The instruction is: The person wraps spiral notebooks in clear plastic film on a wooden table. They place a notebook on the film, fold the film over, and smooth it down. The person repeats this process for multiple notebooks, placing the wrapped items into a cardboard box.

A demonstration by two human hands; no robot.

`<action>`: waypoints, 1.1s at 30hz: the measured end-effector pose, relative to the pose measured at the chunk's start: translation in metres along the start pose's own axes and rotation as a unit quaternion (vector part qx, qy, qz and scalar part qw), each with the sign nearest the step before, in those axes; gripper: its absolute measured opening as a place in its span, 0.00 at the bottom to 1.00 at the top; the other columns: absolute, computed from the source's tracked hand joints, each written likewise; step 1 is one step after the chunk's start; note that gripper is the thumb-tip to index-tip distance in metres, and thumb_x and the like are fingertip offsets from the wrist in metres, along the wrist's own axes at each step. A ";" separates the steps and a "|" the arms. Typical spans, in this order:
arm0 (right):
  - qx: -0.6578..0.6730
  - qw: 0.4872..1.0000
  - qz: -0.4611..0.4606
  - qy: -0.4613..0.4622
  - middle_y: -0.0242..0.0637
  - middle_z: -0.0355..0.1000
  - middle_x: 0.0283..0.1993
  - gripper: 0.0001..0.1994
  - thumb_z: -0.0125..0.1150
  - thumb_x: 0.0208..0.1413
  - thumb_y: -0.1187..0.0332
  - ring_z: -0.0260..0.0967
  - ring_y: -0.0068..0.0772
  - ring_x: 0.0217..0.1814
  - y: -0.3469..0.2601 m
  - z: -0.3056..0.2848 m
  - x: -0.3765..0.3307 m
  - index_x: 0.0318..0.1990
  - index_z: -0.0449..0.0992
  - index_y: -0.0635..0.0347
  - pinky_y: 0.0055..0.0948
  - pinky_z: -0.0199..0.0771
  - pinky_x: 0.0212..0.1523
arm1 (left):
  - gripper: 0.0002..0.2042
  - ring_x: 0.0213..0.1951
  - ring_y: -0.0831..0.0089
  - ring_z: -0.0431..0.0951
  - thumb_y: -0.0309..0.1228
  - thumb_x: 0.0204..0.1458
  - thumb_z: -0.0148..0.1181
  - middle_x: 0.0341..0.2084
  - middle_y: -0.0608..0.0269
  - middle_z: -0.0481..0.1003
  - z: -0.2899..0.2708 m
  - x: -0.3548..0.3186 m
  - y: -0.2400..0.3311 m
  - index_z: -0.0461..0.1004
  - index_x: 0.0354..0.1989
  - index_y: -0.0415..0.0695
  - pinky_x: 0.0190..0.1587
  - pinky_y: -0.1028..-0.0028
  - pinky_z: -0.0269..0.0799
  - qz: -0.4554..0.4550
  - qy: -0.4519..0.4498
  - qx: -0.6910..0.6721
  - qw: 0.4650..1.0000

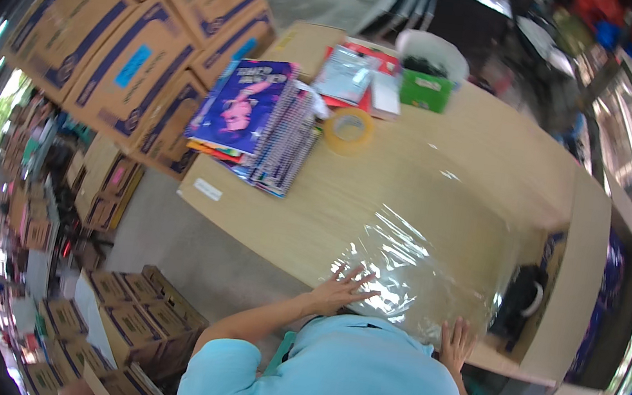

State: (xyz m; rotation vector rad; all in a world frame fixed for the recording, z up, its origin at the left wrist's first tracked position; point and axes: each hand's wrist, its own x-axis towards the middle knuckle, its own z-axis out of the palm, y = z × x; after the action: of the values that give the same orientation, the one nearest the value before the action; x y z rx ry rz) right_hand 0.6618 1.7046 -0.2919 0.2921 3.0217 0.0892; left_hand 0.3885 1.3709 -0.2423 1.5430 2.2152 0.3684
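Clear film: spread flat on the wooden table, under both hands. Left hand: fingers splayed, pressing the film's near edge. Right hand: flat, open, on its near corner. Beyond the hands: tape roll, stacked notebooks, green box.

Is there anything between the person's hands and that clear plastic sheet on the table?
Nothing visible. The left hand lies flat, fingers spread, on the clear plastic sheet at its near edge, and the right hand rests on its lower right corner. The notebooks and tape roll sit farther up the table.
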 end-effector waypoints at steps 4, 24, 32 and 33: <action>0.030 0.996 -0.006 -0.083 0.47 0.44 0.75 0.33 0.59 0.52 0.67 0.37 0.50 0.77 0.017 -0.004 0.005 0.68 0.58 0.42 0.68 0.38 0.68 | 0.32 0.66 0.51 0.57 0.42 0.45 0.66 0.64 0.61 0.61 -0.069 -0.019 -0.021 0.64 0.62 0.58 0.63 0.33 0.42 -0.136 0.257 -0.008 0.957; 0.800 0.499 0.015 -0.333 0.51 0.61 0.64 0.41 0.59 0.52 0.37 0.56 0.66 0.65 -0.383 -0.320 0.435 0.66 0.58 0.55 0.83 0.47 0.56 | 0.41 0.38 0.55 0.81 0.68 0.45 0.53 0.33 0.41 0.79 -0.369 -0.123 -0.240 0.81 0.32 0.31 0.43 0.65 0.73 -0.486 0.274 -0.068 0.827; 0.835 0.426 0.017 -0.348 0.43 0.70 0.58 0.25 0.59 0.58 0.59 0.70 0.49 0.57 -0.356 -0.328 0.431 0.61 0.64 0.57 0.73 0.65 0.52 | 0.32 0.35 0.61 0.81 0.57 0.45 0.63 0.35 0.51 0.80 -0.368 -0.115 -0.203 0.78 0.42 0.34 0.39 0.62 0.76 -0.447 0.318 -0.342 0.763; 0.832 0.435 0.014 -0.345 0.44 0.70 0.58 0.25 0.59 0.58 0.59 0.70 0.49 0.57 -0.351 -0.328 0.429 0.61 0.64 0.57 0.71 0.67 0.53 | 0.31 0.36 0.62 0.81 0.53 0.44 0.66 0.35 0.52 0.80 -0.365 -0.113 -0.201 0.77 0.44 0.35 0.39 0.61 0.76 -0.415 0.322 -0.390 0.756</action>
State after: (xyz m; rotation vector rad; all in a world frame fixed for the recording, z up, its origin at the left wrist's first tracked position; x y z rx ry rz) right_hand 0.1412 1.4281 -0.0325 0.2919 1.1691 -2.2621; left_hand 0.0821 1.2017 0.0111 -0.0971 2.4037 1.4266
